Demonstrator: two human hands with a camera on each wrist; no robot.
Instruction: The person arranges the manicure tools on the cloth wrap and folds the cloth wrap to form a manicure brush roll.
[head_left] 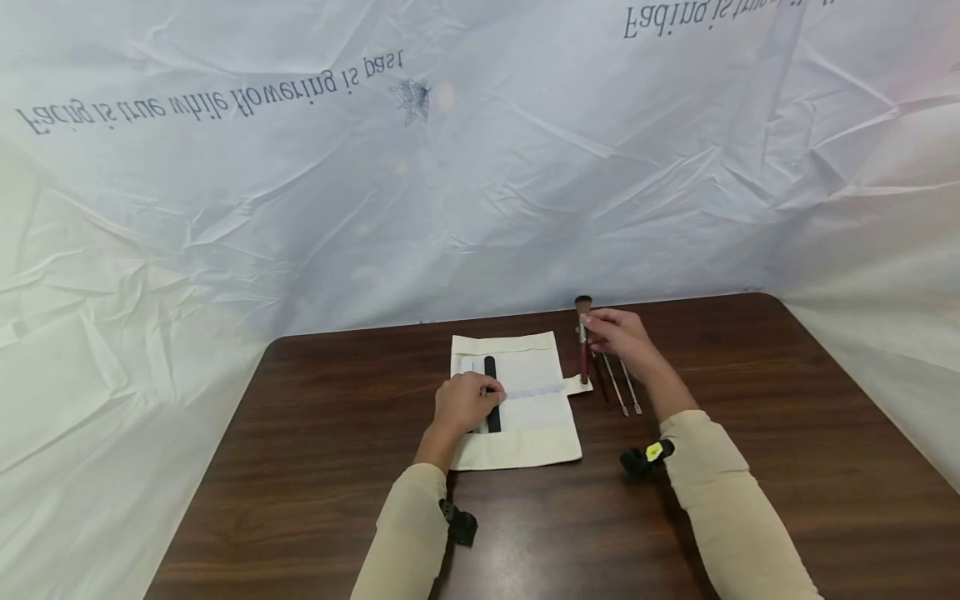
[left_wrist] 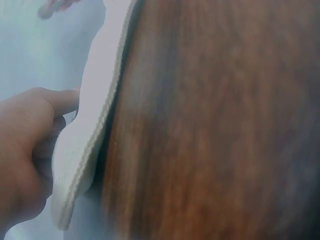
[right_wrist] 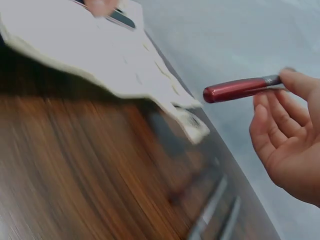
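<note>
My right hand (head_left: 621, 337) pinches a makeup brush (head_left: 584, 354) near its silver ferrule, bristles up and dark red handle pointing down, beside the small tab of a cream cloth roll (head_left: 517, 451). In the right wrist view the brush (right_wrist: 237, 90) is held clear of the table. My left hand (head_left: 463, 402) is over the left part of the open roll, thumb and finger pinching at the pocket edge. Next to those fingertips a flat black strip (head_left: 492, 419) sits in the roll. The cloth edge (left_wrist: 95, 95) hides part of the left fingers in the left wrist view.
Two thin silver tools (head_left: 615, 385) lie on the dark wooden table (head_left: 322, 467) right of the roll, near a dark slim handle (head_left: 601, 382). A white printed sheet (head_left: 465, 167) hangs behind the table's far edge.
</note>
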